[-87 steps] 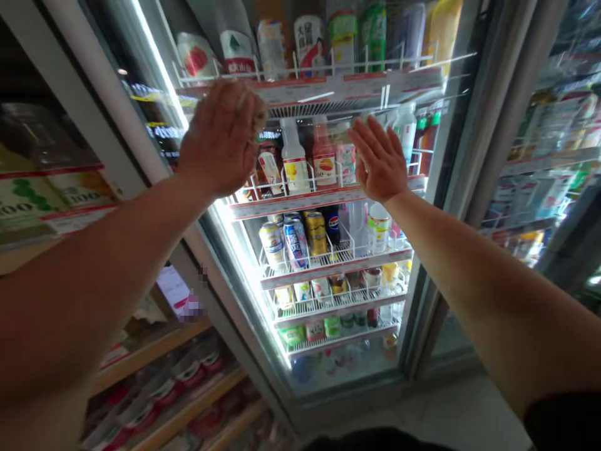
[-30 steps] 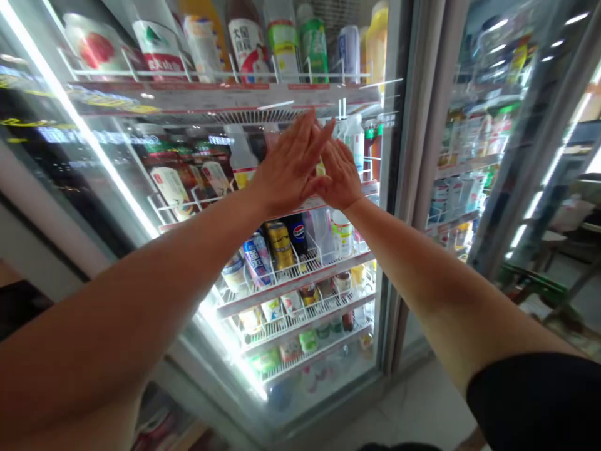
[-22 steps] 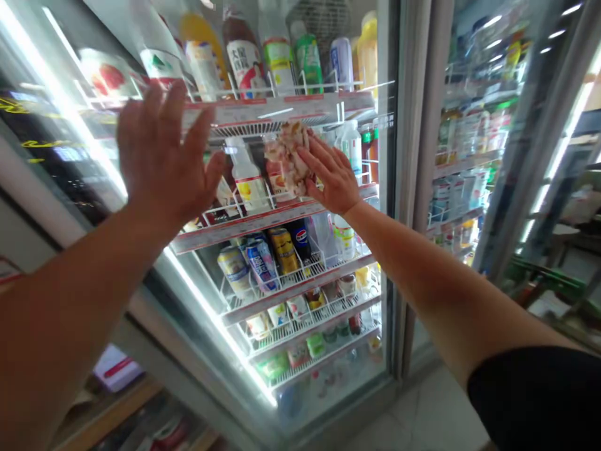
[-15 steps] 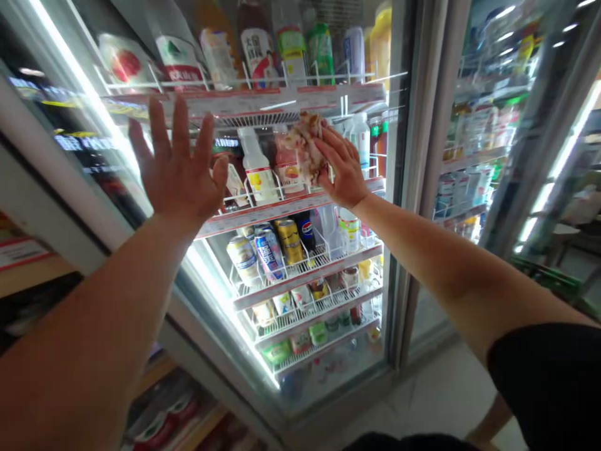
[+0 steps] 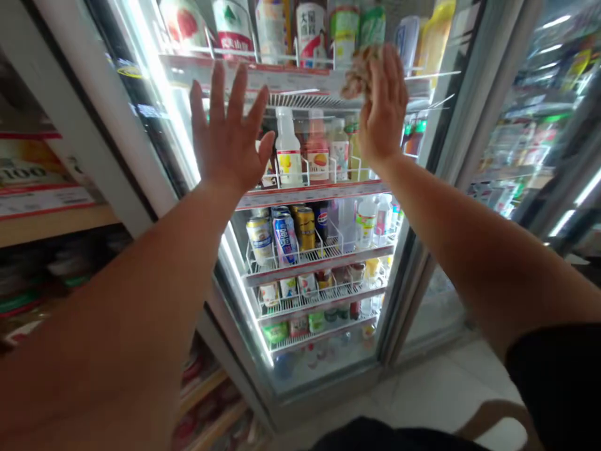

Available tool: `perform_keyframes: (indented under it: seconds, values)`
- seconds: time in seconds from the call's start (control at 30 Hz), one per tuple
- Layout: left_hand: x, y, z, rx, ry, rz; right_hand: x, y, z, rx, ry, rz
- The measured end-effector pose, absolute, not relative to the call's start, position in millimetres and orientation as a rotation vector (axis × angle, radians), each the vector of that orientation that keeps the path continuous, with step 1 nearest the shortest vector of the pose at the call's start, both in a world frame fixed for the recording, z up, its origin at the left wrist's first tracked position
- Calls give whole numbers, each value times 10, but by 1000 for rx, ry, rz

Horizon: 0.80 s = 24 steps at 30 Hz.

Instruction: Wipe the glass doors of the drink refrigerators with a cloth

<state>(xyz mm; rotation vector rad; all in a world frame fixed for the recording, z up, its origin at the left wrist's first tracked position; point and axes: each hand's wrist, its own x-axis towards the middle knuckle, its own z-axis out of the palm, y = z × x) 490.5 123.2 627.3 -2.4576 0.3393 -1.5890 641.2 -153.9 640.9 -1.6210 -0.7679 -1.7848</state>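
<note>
My left hand (image 5: 230, 138) is spread wide, fingers apart, laid against the glass door of a drinks fridge, with nothing in it. To the right and higher up, my right hand (image 5: 382, 103) grips a crumpled brownish cloth (image 5: 357, 80), pressed on the same glass. Motion blurs the cloth, and part of it lies hidden behind the fingers. Behind the glass, a white bottle with a yellow label (image 5: 288, 160) and a pink bottle (image 5: 318, 150) stand on a shelf between my hands.
Lower fridge shelves hold several cans (image 5: 305, 228) and tubs. A metal door frame (image 5: 422, 275) runs down the right side, beside another glass-fronted fridge (image 5: 511, 169). Shelves with boxed goods (image 5: 32, 166) stand at left. Pale tiled floor (image 5: 422, 388) shows below.
My right hand has moved up and slightly right with the cloth. The view has shifted, so the fridge appears more upright. My left hand stays spread.
</note>
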Motion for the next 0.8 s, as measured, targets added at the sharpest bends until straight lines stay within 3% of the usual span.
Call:
perform_keyframes:
  seconds: [0.1, 0.3, 0.5, 0.7, 0.8]
  values:
    - [4879, 1223, 6266, -2472, 374, -1602, 6562, -1575, 6481, -1499, -701, -1876]
    - [4936, 1236, 6259, -2460, 417, -1653, 6304, -1401, 6022, -1726, -944, -1739]
    - [4868, 1194, 6262, -2488, 415, -1627, 6402, -1525, 6474, -1638, -954, -1759]
    - [5000, 1233, 6264, -2468, 400, -1672, 6384, -1472, 6276, -1552, -1081, -1756]
    - [4998, 1234, 6260, -2481, 413, -1662, 6423, -1503, 6493, -1570, -1027, -1781]
